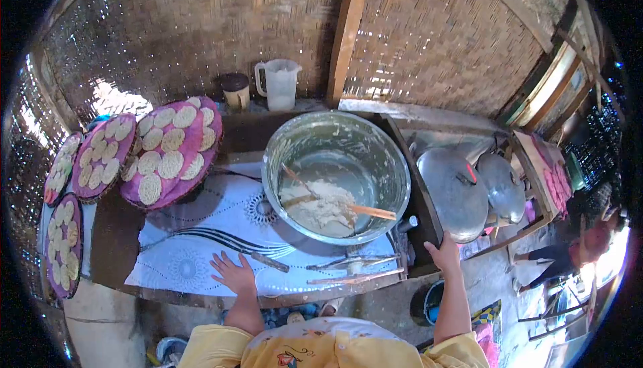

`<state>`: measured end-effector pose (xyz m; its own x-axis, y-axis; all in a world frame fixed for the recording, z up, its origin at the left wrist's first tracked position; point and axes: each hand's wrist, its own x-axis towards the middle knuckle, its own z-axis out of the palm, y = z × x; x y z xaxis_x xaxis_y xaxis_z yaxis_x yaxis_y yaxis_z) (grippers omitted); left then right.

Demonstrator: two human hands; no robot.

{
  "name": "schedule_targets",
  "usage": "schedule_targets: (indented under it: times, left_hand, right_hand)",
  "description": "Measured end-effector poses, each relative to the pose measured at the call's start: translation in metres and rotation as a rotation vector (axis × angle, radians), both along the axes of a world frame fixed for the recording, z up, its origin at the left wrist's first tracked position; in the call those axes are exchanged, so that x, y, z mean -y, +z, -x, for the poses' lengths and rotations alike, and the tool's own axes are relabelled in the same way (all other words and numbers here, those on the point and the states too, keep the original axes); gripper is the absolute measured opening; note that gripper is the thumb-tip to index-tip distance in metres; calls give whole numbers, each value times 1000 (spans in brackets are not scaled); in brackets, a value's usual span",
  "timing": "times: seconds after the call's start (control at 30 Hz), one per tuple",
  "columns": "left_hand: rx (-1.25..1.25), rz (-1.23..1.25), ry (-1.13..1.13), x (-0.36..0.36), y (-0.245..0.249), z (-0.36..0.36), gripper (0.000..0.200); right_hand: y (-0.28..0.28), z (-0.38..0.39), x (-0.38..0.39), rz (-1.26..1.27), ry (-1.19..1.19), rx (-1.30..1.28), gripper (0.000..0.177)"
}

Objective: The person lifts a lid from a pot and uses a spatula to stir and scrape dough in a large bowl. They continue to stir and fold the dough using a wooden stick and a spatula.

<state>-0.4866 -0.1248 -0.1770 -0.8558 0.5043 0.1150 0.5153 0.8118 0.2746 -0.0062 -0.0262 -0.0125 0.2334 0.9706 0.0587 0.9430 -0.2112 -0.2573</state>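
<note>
My left hand [234, 275] lies flat with its fingers spread on the white patterned cloth [194, 244], beside a short dark stick [270, 262]. My right hand [445, 255] rests at the near corner of the wooden frame, below a large metal lid [454, 194]; whether its fingers grip the edge is unclear. Between and beyond my hands stands a big metal basin [269, 190] holding pale dough [328, 210] and wooden utensils [372, 212]. Thin sticks [355, 278] lie on the cloth in front of the basin.
Round trays [175, 190] with pale coiled discs stand at the left. A clear pitcher [280, 85] and a lidded jar [236, 92] are by the woven wall. Another metal lid [501, 188] is at the right. A dark bucket [429, 303] stands below; a person [589, 244] is farther right.
</note>
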Motion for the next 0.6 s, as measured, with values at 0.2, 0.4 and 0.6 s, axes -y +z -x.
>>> schedule_targets:
  times: [0.2,0.4,0.6]
  left_hand:
    - [21,36,6,0,3,-1,57]
    - [28,38,11,0,-4,1,58]
    - [68,107,21,-2,11,-3,58]
  right_hand:
    - [19,21,10,56,-141,26,48]
    - [19,20,8,72,-180,35,50]
    - [18,21,12,-111,-148,156,54]
